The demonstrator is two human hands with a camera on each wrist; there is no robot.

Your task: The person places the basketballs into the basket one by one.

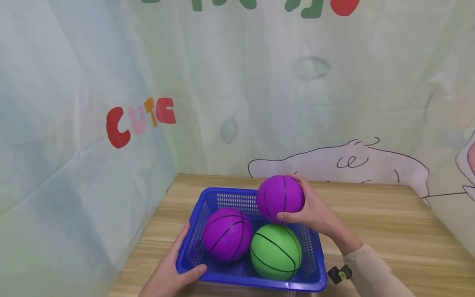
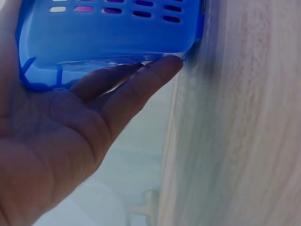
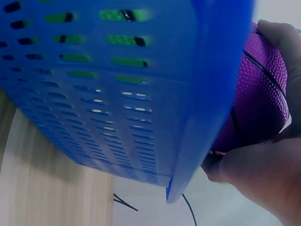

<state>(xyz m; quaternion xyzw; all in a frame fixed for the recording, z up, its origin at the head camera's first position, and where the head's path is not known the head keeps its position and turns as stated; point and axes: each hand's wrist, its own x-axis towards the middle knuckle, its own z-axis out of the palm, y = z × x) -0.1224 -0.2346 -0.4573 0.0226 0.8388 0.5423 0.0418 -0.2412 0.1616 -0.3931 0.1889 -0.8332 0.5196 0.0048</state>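
A blue plastic basket (image 1: pixel 245 280) with slotted walls stands on the wooden table. Inside it lie a purple ball (image 1: pixel 227 235) at the left and a green ball (image 1: pixel 276 252) at the front right, both with black basketball lines. My right hand (image 1: pixel 313 210) grips a second purple ball (image 1: pixel 279 199) above the basket's back right part, thumb on the near side. In the right wrist view this purple ball (image 3: pixel 258 89) shows beyond the basket rim. My left hand (image 1: pixel 168 264) holds the basket's front left corner, thumb over the rim. Its fingers (image 2: pixel 141 89) lie along the outer wall in the left wrist view.
Wood-grain table top (image 1: pixel 389 239) stretches to the right of the basket. A printed cloth (image 1: pixel 237 95) hangs behind and at the sides, with coloured letters at the left. A small black device (image 1: pixel 339 274) sits at the right wrist.
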